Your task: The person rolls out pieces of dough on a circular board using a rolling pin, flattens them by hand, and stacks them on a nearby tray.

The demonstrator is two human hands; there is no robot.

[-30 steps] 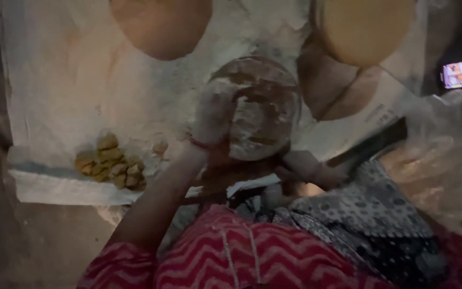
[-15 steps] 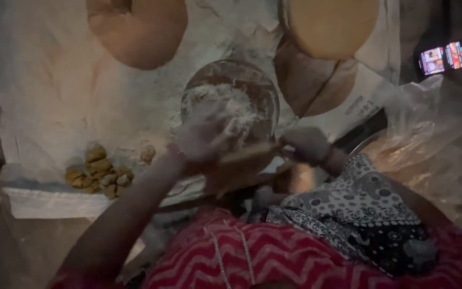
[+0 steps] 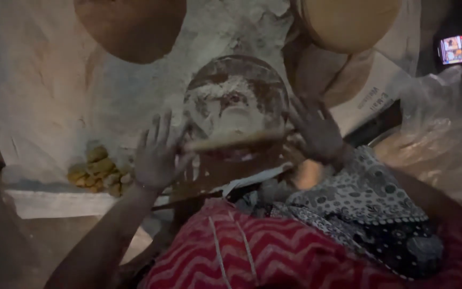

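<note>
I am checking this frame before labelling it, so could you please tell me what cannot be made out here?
Head view only:
- Rolling pin: motion blur smears it; its ends and the grip of the left hand and right hand are unclear.
- Round board: flour hides whether dough lies on it.
- Flat rounds at the top: cut off by the frame edge.
- Yellow lumps: too dim to count.
</note>
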